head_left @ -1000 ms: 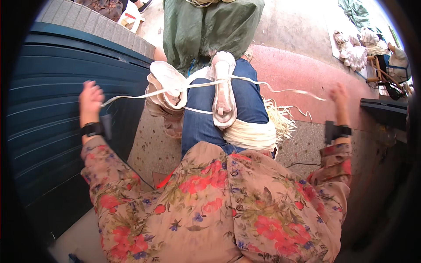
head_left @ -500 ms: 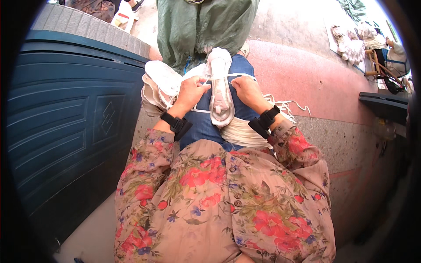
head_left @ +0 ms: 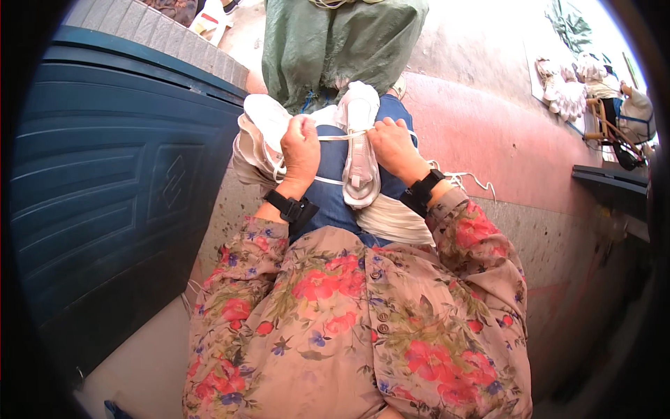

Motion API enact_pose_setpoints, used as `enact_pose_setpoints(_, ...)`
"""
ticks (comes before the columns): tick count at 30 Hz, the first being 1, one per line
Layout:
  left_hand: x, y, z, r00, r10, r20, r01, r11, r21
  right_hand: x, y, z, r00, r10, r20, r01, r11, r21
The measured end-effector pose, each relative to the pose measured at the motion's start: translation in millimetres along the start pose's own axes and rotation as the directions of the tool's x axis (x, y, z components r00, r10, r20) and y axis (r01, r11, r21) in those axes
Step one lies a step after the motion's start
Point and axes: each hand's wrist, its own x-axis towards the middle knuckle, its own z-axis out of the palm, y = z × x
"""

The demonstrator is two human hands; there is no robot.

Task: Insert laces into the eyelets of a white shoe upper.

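Observation:
A slim, whitish shoe-shaped piece (head_left: 360,157) lies lengthwise over my jeans-clad lap; whether it is an upper or a whole shoe I cannot tell. A white cord (head_left: 336,137) is stretched across it. My left hand (head_left: 301,151) is closed on the cord, left of the piece. At the piece's right edge my right hand (head_left: 396,148) pinches the cord, its fingertips partly hidden. Beside my left hand rests a stack of similar white pieces (head_left: 266,117) with cord looped about it. A hank of cream cords (head_left: 394,221) drapes over my right thigh.
A large green sack (head_left: 335,52) stands just beyond my knees. Blue panelled furniture (head_left: 118,167) rises close on the left. At the far right are more white pieces (head_left: 562,87), a wooden-framed chair (head_left: 599,119) and a dark ledge (head_left: 608,185).
My left hand has moved left, away from the piece, drawing out the cord between my hands. My right hand has come in against the piece's edge. The whole view has shifted slightly.

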Motion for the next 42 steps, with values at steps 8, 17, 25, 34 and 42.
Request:
enact_pose_setpoints(8, -20.0, -12.2, 13.1, 0.874, 0.322, 0.363, -0.464, 0.775, 0.43, -5.7, -2.2, 1.0, 0.952, 0.293, -0.091, -0.264, 0.934, 0.241)
enact_pose_setpoints(17, -11.6, -20.0, 21.4, 0.884, 0.253, 0.394, -0.412, 0.821, 0.396, -9.7, -3.5, -0.2, 0.947, 0.32, -0.032, -0.307, 0.928, 0.211)
enact_pose_setpoints(25, -4.6, -15.7, 27.0, 0.863, 0.206, 0.462, -0.402, 0.834, 0.379, -10.3, -0.9, -1.4, 0.948, 0.318, 0.006, -0.31, 0.919, 0.244)
enact_pose_setpoints(34, -27.1, -0.7, 20.3, 0.892, 0.2, 0.406, -0.392, 0.79, 0.471, -17.2, -1.0, -11.9, 0.943, 0.239, 0.23, -0.301, 0.908, 0.292)
enact_pose_setpoints(42, -19.5, -5.7, 24.0, 0.901, 0.048, 0.432, -0.236, 0.889, 0.393, -18.9, 8.9, 7.3, 0.951, 0.225, 0.211, -0.291, 0.881, 0.373)
